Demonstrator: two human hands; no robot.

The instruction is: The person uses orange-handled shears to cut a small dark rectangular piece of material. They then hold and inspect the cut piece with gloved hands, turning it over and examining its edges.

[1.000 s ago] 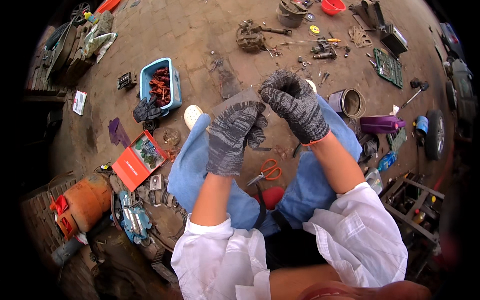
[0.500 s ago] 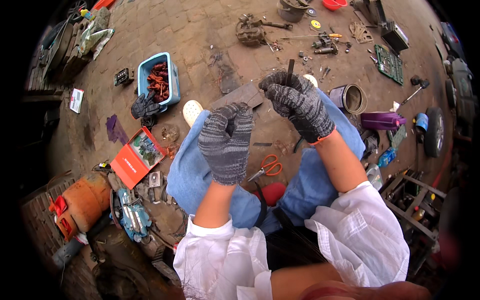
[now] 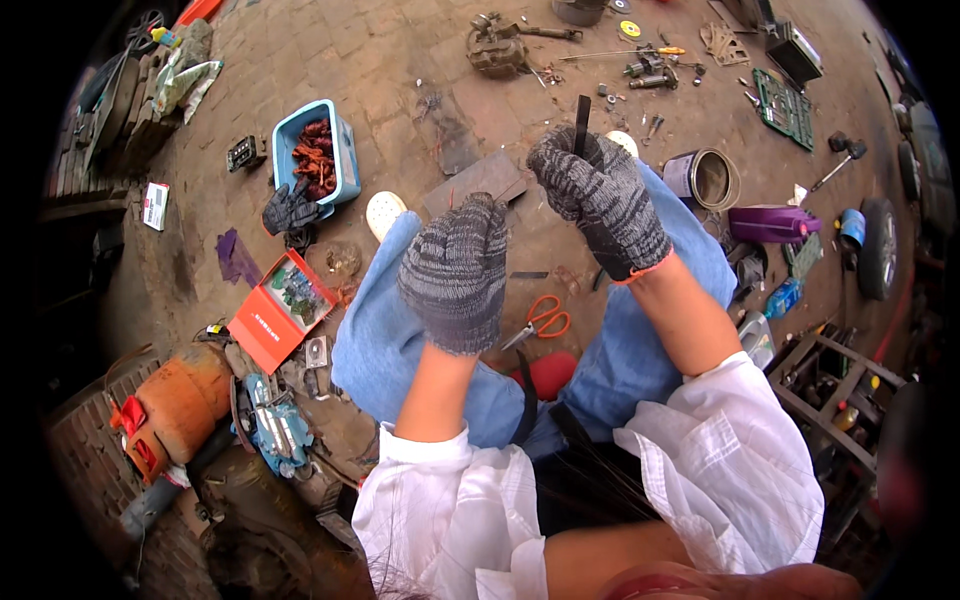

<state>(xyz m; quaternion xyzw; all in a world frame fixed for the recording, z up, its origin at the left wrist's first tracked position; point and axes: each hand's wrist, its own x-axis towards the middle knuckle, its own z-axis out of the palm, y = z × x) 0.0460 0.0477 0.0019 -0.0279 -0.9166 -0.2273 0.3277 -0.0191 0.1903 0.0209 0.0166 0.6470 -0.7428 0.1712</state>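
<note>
Both my hands wear grey knitted work gloves and are raised over my lap. My right hand is closed around a flat black strip, whose end sticks up past the fingers. My left hand is curled shut a little to its left, the back of the glove hiding what the fingers hold, if anything. The two hands are apart. On the ground between my knees lie orange-handled scissors and a short dark strip. A flat metal plate rests on the bricks beyond my hands.
A blue bin of reddish copper-coloured scrap stands left of my feet, near an orange-red box of small parts. To the right are an open metal can, a purple jug and a wheel. Machine parts lie ahead.
My left hand has turned slightly, showing more of the back of its glove. My right hand has shifted a little right, still holding the black strip. The view has moved slightly.
</note>
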